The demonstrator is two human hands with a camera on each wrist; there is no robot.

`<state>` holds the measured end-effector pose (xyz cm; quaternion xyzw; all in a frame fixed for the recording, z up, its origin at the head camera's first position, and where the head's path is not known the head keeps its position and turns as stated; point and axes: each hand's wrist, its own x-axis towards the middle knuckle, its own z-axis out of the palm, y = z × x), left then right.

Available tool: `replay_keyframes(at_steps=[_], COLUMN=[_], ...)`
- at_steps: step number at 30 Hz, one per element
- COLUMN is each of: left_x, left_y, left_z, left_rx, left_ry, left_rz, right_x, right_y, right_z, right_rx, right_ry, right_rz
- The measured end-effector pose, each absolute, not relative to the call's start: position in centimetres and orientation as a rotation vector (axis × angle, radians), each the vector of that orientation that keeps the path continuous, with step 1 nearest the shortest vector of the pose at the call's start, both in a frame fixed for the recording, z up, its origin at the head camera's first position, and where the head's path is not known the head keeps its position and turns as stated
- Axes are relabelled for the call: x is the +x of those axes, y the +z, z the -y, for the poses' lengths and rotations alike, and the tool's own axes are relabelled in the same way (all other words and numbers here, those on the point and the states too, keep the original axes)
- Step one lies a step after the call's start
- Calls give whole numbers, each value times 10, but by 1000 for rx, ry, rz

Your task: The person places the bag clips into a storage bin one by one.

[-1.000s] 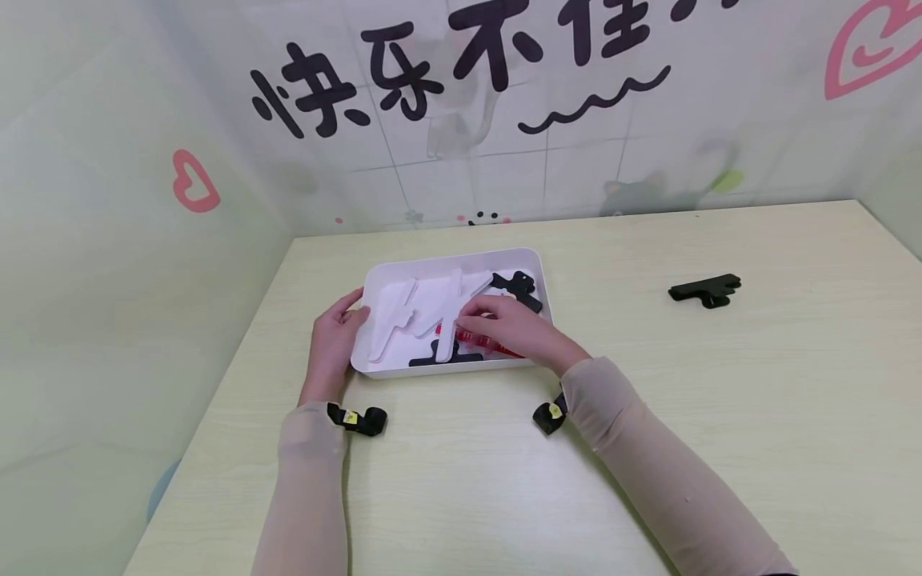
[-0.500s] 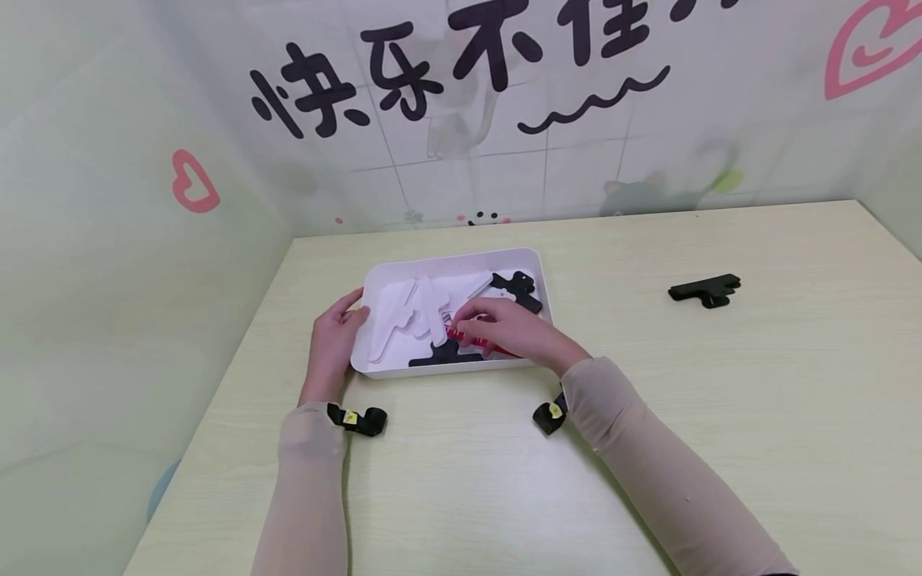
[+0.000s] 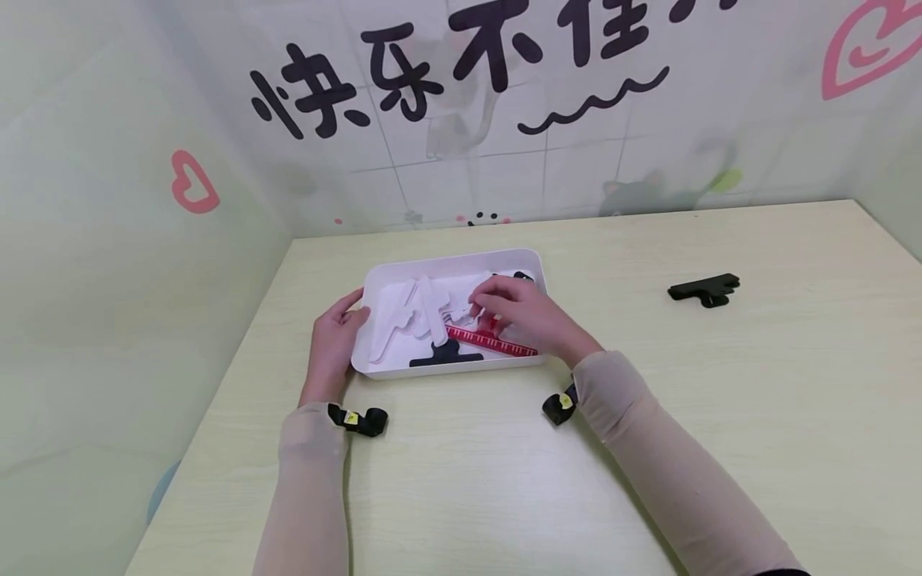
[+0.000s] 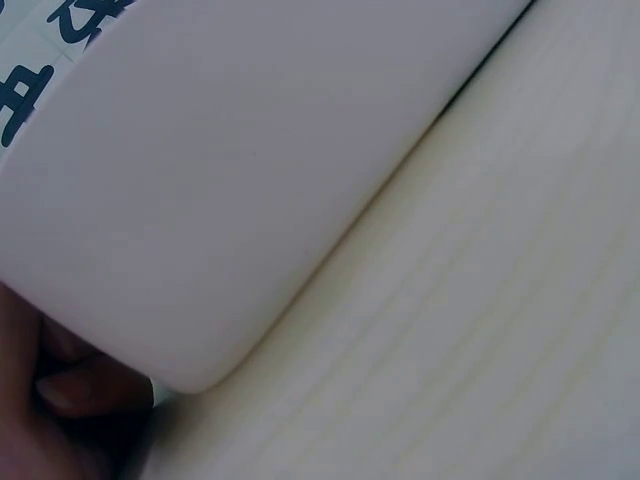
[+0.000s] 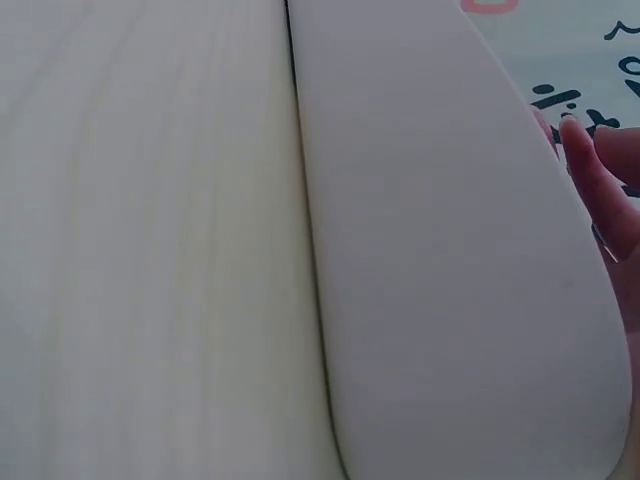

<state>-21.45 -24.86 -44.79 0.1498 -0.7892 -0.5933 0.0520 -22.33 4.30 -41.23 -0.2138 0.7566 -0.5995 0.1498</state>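
Note:
A shallow white tray [image 3: 392, 370] sits on the table with several clips in it. My left hand [image 3: 333, 340] grips its left end, thumb at the rim; the curled fingers [image 4: 85, 388] show beside the tray's corner in the left wrist view. Over the tray's right half is my right hand [image 3: 522, 316], fingers bent loosely, with nothing visible held. Below it lies a red clip [image 3: 497, 344] with white ruler-like marks. White clips [image 3: 434, 312] overlap at the left, and a black clip [image 3: 446, 354] lies along the front wall. Another black clip [image 3: 523, 276] is mostly hidden behind my right hand.
A separate black clip [image 3: 704, 290] lies on the table [image 3: 461, 480] to the right of the tray. A printed curtain [image 3: 461, 176] hangs behind the table's back edge, and another pale sheet hangs on the left.
The long white clip by my right fingers has shifted left onto the other white ones. My right hand has moved slightly right and away, uncovering the red clip. My left hand stays put.

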Motion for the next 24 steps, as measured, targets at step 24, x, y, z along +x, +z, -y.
replay_keyframes(at_steps=[24], left_x=[-216], left_y=[-450], left_z=[252], left_rx=[372], left_ry=[-1737], left_rz=[2441], right_x=[-215], right_y=[-420], right_z=[-143], right_rx=[-251], right_ry=[-2566], right_rz=[-1671])
